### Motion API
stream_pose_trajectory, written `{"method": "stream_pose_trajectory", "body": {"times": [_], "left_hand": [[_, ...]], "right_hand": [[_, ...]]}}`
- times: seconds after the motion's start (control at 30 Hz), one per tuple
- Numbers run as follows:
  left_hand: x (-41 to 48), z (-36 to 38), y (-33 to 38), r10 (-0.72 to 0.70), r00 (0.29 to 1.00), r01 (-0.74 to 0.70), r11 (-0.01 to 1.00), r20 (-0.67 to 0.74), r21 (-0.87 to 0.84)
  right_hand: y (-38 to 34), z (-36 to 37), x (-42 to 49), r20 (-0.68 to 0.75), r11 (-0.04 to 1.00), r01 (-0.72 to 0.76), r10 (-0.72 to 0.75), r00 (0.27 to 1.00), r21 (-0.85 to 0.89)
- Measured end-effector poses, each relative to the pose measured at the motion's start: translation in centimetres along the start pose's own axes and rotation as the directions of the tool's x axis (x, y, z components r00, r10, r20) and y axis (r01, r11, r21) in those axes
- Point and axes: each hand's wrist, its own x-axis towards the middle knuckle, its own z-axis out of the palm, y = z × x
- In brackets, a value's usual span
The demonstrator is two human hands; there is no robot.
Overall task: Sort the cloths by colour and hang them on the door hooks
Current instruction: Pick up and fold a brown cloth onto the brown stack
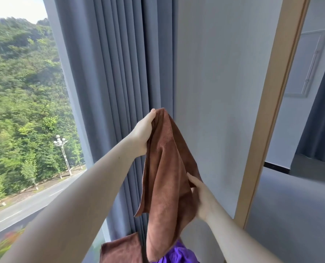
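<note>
— What is the left hand [143, 132] doing?
— It is reaching up and forward, and its grip is clamping on the top corner of a brown cloth [165, 168]. The thumb is lying along the upper edge, and the other fingers are hiding behind the fabric.
— And the right hand [199, 196]?
— It is sitting lower and to the right, with its grip closing on the cloth's right-hand edge. The thumb is pressing on the front face, and the fingers are curling round the fold.
— So where is the cloth hanging?
— It is hanging in the air between the two hands, drooping in long folds in front of the spot where the blue-grey curtain [116, 73] is meeting the pale wall [214, 73]. I cannot tell whether it is touching either one. Its bottom end is dangling over a purple cloth [178, 253] at the lower edge of the view.
— Are any other cloths showing?
— A second brown cloth [120, 249] is lying just left of the purple one. What is carrying them is falling outside the view.
— What is surrounding all this?
— A light wooden door frame [271, 111] is running up the right side of the wall. On the left, a window [73, 92] is showing green trees [21, 82], a road [25, 204] and a street lamp [60, 142].
</note>
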Motion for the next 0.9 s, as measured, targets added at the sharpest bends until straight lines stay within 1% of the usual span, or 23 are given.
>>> {"method": "stream_pose_trajectory", "body": {"times": [0.07, 0.13, 0.2, 0.27, 0.33, 0.43, 0.53, 0.67, 0.73, 0.8, 0.9], "left_hand": [[0.2, -1.2, 0.1, 0.015, 0.999, -0.013, 1.0, -0.05, 0.028], [0.4, -2.4, 0.4, 0.037, 0.994, -0.027, 0.995, -0.103, 0.095], [0.9, -3.5, 0.3, 0.076, 0.982, -0.038, 0.975, -0.17, 0.218], [1.1, -4.2, 0.3, 0.128, 0.953, -0.042, 0.954, -0.275, 0.297], [1.8, -5.0, 0.1, 0.148, 0.931, -0.026, 0.939, -0.335, 0.342], [2.2, -6.0, 0.0, 0.136, 0.914, 0.035, 0.913, -0.383, 0.407], [2.7, -7.4, -0.1, 0.093, 0.902, 0.071, 0.931, -0.421, 0.358], [3.3, -8.8, -0.9, 0.095, 0.894, 0.056, 0.946, -0.438, 0.318], [3.2, -9.0, -1.0, 0.101, 0.872, 0.039, 0.961, -0.479, 0.273], [3.0, -8.9, -0.7, 0.085, 0.847, 0.013, 0.984, -0.525, 0.179], [3.0, -9.4, -0.4, 0.013, 0.823, 0.031, 0.997, -0.568, 0.068]], "right_hand": [[-1.6, -0.4, 0.0, -0.027, 0.998, 0.063, -0.062, 0.998, 0.02], [-3.3, -0.9, -0.1, -0.049, 0.996, 0.083, -0.083, 0.995, 0.01], [-5.1, -1.4, 0.1, -0.103, 0.995, 0.091, -0.096, 0.99, -0.046], [-6.9, -1.5, -0.1, -0.135, 0.989, 0.103, -0.117, 0.984, -0.11], [-8.6, -1.2, -0.1, -0.18, 0.982, 0.099, -0.128, 0.975, -0.162], [-10.9, -1.0, 0.1, -0.271, 0.967, 0.032, -0.102, 0.957, -0.252], [-13.0, -1.0, -0.3, -0.326, 0.94, -0.002, -0.116, 0.938, -0.34], [-15.8, -0.8, -1.3, -0.336, 0.919, 0.051, -0.194, 0.922, -0.391], [-16.9, -0.6, -1.5, -0.334, 0.912, 0.129, -0.27, 0.903, -0.389], [-17.7, -0.3, -1.7, -0.327, 0.885, 0.235, -0.378, 0.866, -0.403], [-18.5, 0.5, -2.5, -0.249, 0.814, 0.362, -0.506, 0.826, -0.454]]}}
